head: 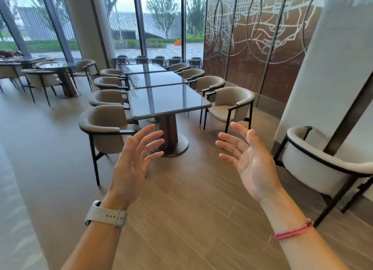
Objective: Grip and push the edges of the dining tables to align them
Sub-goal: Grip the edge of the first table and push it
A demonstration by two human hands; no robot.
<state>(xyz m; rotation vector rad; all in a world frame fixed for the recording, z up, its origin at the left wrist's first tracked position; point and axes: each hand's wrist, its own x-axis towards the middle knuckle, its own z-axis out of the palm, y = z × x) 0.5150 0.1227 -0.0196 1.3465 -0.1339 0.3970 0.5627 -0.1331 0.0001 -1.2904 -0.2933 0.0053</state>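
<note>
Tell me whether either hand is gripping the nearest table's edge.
No: the left hand and right hand hover open in the air, short of the nearest table.

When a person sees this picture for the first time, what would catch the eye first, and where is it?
First the two open hands raised in the foreground: left hand and right hand, fingers spread, holding nothing. Beyond them stands the nearest dining table, dark and glossy, heading a row of three toward the windows, beige chairs on both sides.

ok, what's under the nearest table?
Under the table: a dark pedestal column on a round base plate, standing on the wood floor. The left hand's fingers cover the base plate's left edge.
</note>
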